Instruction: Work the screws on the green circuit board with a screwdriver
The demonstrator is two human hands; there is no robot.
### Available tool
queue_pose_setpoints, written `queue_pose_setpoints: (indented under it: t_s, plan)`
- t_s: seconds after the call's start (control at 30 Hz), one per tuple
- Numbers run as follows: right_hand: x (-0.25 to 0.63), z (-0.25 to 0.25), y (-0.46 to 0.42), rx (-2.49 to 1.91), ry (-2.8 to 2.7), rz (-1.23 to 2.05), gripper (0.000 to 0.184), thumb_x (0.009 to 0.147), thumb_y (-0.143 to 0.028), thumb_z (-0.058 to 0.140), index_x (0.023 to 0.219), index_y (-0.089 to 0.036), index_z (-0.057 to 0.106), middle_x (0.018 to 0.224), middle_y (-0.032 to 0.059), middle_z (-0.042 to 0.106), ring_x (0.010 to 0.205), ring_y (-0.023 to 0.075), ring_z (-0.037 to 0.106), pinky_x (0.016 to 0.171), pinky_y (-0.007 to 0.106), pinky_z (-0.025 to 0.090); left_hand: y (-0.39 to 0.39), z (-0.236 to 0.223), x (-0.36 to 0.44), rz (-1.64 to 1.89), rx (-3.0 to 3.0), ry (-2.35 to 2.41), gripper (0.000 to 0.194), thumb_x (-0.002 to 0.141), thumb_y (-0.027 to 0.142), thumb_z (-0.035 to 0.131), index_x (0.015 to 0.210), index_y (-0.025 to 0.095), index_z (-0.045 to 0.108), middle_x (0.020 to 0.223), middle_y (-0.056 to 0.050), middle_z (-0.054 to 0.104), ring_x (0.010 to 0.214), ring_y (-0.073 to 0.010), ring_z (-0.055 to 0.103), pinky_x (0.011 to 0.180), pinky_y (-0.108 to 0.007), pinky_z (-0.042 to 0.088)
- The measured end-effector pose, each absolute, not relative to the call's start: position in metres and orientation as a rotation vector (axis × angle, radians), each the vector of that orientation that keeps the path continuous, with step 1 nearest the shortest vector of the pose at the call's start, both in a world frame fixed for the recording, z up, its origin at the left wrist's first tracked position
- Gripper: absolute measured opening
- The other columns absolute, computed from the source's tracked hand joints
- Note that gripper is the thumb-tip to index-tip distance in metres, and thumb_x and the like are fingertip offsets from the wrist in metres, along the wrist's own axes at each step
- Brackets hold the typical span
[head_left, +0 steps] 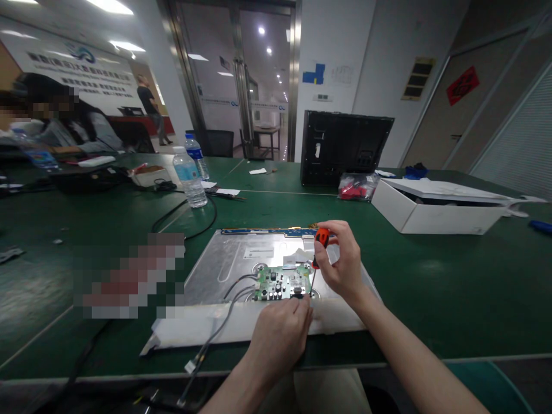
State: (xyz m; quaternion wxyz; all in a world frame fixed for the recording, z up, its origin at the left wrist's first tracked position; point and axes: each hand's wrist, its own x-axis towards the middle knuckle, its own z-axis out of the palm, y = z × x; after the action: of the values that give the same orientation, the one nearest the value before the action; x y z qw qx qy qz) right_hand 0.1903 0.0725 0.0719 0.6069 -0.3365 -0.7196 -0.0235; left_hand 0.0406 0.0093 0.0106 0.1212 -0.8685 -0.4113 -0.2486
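My right hand (342, 259) grips a red and black screwdriver (321, 237) by its handle. The shaft points down to the lower right corner of a green circuit board (280, 280). My left hand (282, 328) rests at the board's front edge, fingers curled together near the screwdriver tip; what they hold, if anything, is hidden. Under the board lies a silver metal display panel (215, 270), flat on the table, with a white foam sheet (190, 328) along its near side. Grey cables (219, 328) run from the board's left side over the foam toward me.
Water bottles (190, 178) and a black cable stand behind left. At the back right are a black monitor casing (345, 146), a bag with red items (357, 187) and a white box (444, 215). A blurred-out patch (133, 276) lies left of the panel. People are in the background.
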Motion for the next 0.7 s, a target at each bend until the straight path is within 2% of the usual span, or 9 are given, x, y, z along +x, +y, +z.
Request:
queue_pose_setpoints:
  t_s: [0.17,0.37,0.53,0.7]
  plan:
    - [0.1901,0.072,0.0733,-0.769,-1.657,-0.098,0.028,0.083,-0.027,0.065,0.107,-0.023,0.052,0.092,0.0038,0.055,0.077,0.0157,0.057,0.059,0.027,0.052,0.0088,0.0111,0.0398,-0.739,-2.531,-1.19,0.017,0.09,0.016,0.049,0.098,0.014,0.064,0.066,-0.003,0.066,0.055,-0.019,0.063,0.05,-0.028,0.047]
    - [0.1899,0.0744,0.0722,-0.794,-1.657,-0.118,0.022,0.084,-0.023,0.061,0.106,-0.022,0.057,0.095,0.0056,0.057,0.082,0.0171,0.059,0.061,0.029,0.054,0.0085,0.0096,0.0404,-0.743,-2.535,-1.185,0.017,0.09,0.015,0.048,0.097,0.014,0.063,0.066,-0.002,0.066,0.056,-0.0201,0.063,0.049,-0.03,0.048]
    - [0.1908,0.0735,0.0716,-0.796,-1.64,-0.074,0.024,0.084,-0.016,0.051,0.108,-0.02,0.056,0.091,0.0047,0.064,0.078,0.0156,0.062,0.062,0.028,0.053,0.0095,0.0091,0.0405,-0.748,-2.53,-1.181,0.017,0.09,0.016,0.047,0.096,0.014,0.063,0.065,-0.002,0.065,0.055,-0.0206,0.063,0.049,-0.031,0.048]
    - [0.1902,0.0693,0.0723,-0.813,-1.631,-0.036,0.024,0.084,-0.023,0.058,0.107,-0.021,0.051,0.086,0.0033,0.065,0.073,0.0151,0.063,0.063,0.028,0.053,0.0091,0.0095,0.0401,-0.741,-2.525,-1.187,0.015,0.09,0.016,0.048,0.094,0.015,0.062,0.065,-0.002,0.065,0.055,-0.0205,0.063,0.049,-0.031,0.048]
